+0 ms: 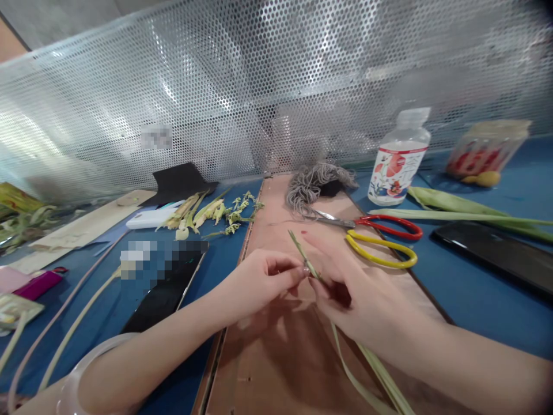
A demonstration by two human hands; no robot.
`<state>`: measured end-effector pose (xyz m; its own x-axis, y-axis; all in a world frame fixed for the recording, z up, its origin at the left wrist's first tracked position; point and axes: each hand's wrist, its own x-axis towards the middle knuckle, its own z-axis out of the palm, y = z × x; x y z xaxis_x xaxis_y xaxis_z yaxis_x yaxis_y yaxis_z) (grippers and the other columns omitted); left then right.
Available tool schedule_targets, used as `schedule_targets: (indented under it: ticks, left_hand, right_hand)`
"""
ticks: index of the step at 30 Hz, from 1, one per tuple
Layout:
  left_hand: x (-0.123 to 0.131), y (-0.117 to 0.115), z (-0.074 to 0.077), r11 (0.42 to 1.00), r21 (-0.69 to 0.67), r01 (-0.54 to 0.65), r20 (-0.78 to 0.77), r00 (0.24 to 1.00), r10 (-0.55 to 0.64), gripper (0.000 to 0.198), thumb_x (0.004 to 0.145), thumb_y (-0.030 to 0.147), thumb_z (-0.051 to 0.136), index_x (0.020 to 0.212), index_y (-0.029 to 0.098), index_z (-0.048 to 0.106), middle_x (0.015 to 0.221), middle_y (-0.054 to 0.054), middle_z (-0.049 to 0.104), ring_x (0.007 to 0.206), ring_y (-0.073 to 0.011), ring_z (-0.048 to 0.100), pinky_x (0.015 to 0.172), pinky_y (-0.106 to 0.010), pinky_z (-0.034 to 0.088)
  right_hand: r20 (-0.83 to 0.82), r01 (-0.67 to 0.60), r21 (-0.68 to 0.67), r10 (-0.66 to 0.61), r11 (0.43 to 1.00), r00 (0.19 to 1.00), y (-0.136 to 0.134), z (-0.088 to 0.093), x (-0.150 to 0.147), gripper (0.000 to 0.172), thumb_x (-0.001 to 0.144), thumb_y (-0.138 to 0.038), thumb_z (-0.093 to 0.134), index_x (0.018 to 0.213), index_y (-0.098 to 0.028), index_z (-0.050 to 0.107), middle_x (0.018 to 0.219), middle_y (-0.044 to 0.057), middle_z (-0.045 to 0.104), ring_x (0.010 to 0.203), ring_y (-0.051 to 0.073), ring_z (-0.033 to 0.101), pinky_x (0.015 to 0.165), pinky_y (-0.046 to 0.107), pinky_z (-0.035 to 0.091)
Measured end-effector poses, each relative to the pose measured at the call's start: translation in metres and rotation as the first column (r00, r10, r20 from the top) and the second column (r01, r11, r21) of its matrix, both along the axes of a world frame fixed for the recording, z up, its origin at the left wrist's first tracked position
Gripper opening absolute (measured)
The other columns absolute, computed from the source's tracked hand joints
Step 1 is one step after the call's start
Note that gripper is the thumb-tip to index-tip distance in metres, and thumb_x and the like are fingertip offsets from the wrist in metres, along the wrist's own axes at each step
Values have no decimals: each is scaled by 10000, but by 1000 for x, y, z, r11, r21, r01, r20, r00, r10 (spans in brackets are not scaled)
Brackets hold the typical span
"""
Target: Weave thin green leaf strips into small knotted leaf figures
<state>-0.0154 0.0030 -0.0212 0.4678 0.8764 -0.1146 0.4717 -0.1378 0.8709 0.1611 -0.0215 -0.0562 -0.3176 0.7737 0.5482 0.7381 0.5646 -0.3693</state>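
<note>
Both hands on one green leaf strip (301,249). Left hand (270,276): thumb and forefinger pinched on it, near the middle of the visible part. Right hand (345,282): thumb and curled fingers closed round its lower part, index finger stretched out alongside the upper end.

Strip's long axis runs on a slant: narrow tip points up and away from the person, slightly left, sticking out beyond the left fingertips; other end goes down-right into the right hand. Two pale ribbons, a thin one (345,360) and a wider one (384,377), trail out below the right hand toward the person. Can't tell if they join the strip; right hand hides that part.

Surface: brown board (254,369) directly under both hands, lying on a blue table (488,323). Scissors with red and yellow handles (382,262) just beyond the right hand, blades pointing left toward grey yarn (302,187). Bottle (400,158) further out past the right hand, black phone (496,253) off to its right. Cut plant pieces (199,213) beyond the left hand, to its left.

Room: perforated metal panel (224,98) stands across the far side, beyond both hands.
</note>
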Motion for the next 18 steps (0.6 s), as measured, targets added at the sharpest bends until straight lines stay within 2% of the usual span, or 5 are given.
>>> schedule_targets:
  ticks: [4, 7, 13, 18]
  left_hand:
    - [1, -1, -1, 999, -14, -31, 2, 1000, 31, 191, 790, 297, 540, 715, 180, 672, 580, 22, 552, 560, -97, 487, 545, -205, 389]
    - [-2, 2, -6, 998, -7, -59, 8, 998, 59, 183, 783, 314, 562, 741, 182, 681, 590, 20, 580, 545, -93, 492, 517, -202, 375]
    - [-6, 8, -13, 989, 105, -107, 5, 994, 108, 203, 735, 370, 628, 773, 178, 682, 752, -20, 678, 661, -133, 574, 613, -239, 432]
    - [-7, 10, -11, 974, 176, -144, -11, 989, 148, 261, 687, 418, 677, 729, 162, 651, 723, -15, 665, 620, -120, 554, 576, -223, 416]
  right_hand:
    - [-32, -22, -37, 21, 999, 999, 0, -6, 0, 702, 766, -182, 501, 1414, -263, 243, 543, -54, 546, 397, 129, 450, 408, 224, 294]
    - [-93, -45, -102, 35, 994, 995, 0, -8, 1, 690, 780, -183, 500, 1411, -277, 237, 564, -58, 565, 395, 117, 465, 399, 215, 305]
    - [-140, -43, -120, 26, 992, 990, 0, -9, 1, 660, 784, -206, 518, 1391, -271, 265, 644, -37, 621, 458, 129, 531, 401, 219, 335]
    - [-158, -49, -156, 24, 986, 987, -3, -4, -2, 627, 792, -161, 508, 1368, -260, 282, 566, -79, 563, 453, 111, 515, 434, 206, 366]
